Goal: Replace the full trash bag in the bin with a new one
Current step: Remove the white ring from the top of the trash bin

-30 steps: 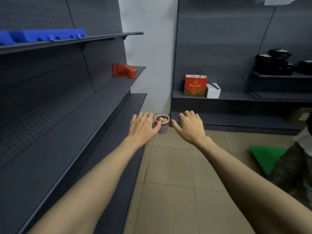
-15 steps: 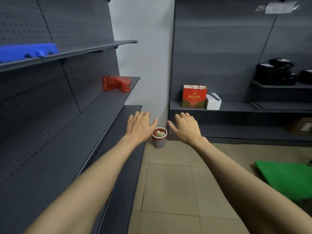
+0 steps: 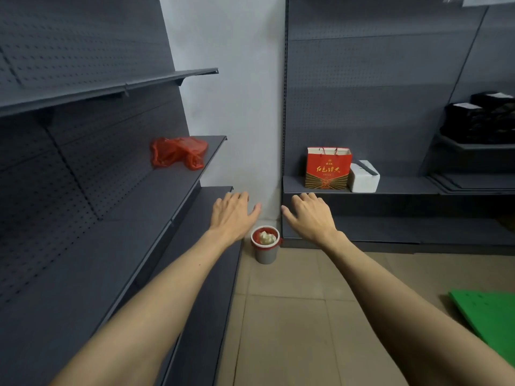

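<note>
Left hand (image 3: pixel 232 211) and right hand (image 3: pixel 312 215) stretched forward, fingers straight, holding nothing. Small grey bin (image 3: pixel 265 244), red-lined and full of crumpled waste, on floor (image 3: pixel 284 316) in shelving corner below. Red plastic bag (image 3: pixel 178 151) on left shelf (image 3: pixel 167 190).

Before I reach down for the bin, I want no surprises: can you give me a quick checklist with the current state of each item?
1. Left hand free: ok, open, holding nothing.
2. Right hand free: ok, open.
3. Bin upright on the floor: ok.
4. Red liner full: ok, crumpled waste at the rim.
5. Spare red bag available: ok, on the left shelf.
6. Bag tied: cannot tell.
</note>
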The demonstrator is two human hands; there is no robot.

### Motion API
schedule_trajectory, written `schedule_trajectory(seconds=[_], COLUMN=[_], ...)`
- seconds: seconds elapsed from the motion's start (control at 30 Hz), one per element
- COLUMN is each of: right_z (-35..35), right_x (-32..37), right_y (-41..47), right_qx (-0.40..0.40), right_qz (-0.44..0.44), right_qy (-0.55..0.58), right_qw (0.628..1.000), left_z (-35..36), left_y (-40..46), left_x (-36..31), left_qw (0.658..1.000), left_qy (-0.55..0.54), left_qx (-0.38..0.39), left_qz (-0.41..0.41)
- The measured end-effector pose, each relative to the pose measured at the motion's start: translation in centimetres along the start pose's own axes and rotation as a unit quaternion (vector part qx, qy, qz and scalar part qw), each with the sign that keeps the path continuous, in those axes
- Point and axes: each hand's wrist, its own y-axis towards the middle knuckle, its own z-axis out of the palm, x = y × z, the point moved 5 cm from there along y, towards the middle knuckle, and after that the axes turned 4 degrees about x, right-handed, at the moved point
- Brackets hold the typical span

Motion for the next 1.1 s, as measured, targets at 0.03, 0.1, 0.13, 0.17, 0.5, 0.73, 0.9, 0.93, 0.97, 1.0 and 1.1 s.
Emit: schedule_trajectory(seconds=[0.03,0.1,0.13,0.17,0.5,0.73,0.9,0.93,0.97,1.0,1.1], right_z=[0.5,1.7,2.5,3.2,10.2,14.8,18.1,18.8,19.5,20.2,22.5], right_x=[-0.9,-2.7,-3.5,-4.3,-8.8,-9.4,-9.3,-9.4,-9.5,-9.7,-10.1], right_y=[1.5,4.5,5.9,7.4,18.0,26.5,34.3,35.8,37.3,38.6,41.4], right_qx=[0.000,0.007,0.010,0.013,0.043,0.046,0.062,0.067,0.069,0.070,0.079], right_qz=[-0.001,-0.001,-0.002,-0.005,-0.005,-0.013,-0.012,-0.009,-0.004,0.001,0.009], right_qy=[0.000,0.002,0.003,0.003,0.002,-0.011,-0.015,-0.016,-0.017,-0.018,-0.007], right_qw=[1.000,1.000,1.000,1.000,0.999,0.999,0.998,0.998,0.997,0.997,0.997], left_z=[0.4,1.4,2.1,2.7,10.1,14.8,17.7,18.3,19.0,19.7,22.0], left_y=[1.7,5.0,6.5,7.9,18.1,26.7,33.9,35.2,36.6,37.8,40.6], left_x=[-0.1,-0.3,-0.3,-0.4,1.1,3.2,6.6,7.3,8.0,8.6,10.0], left_qw=[1.000,1.000,1.000,1.000,0.999,1.000,1.000,1.000,1.000,1.000,0.999], left_qy=[0.004,0.020,0.026,0.027,-0.001,-0.008,-0.007,-0.008,-0.009,-0.009,-0.016], left_qx=[0.001,0.008,0.006,0.004,0.028,0.021,0.019,0.022,0.025,0.025,0.040], left_qz=[0.000,0.004,0.002,-0.002,-0.019,-0.001,0.003,0.001,0.001,0.000,-0.007])
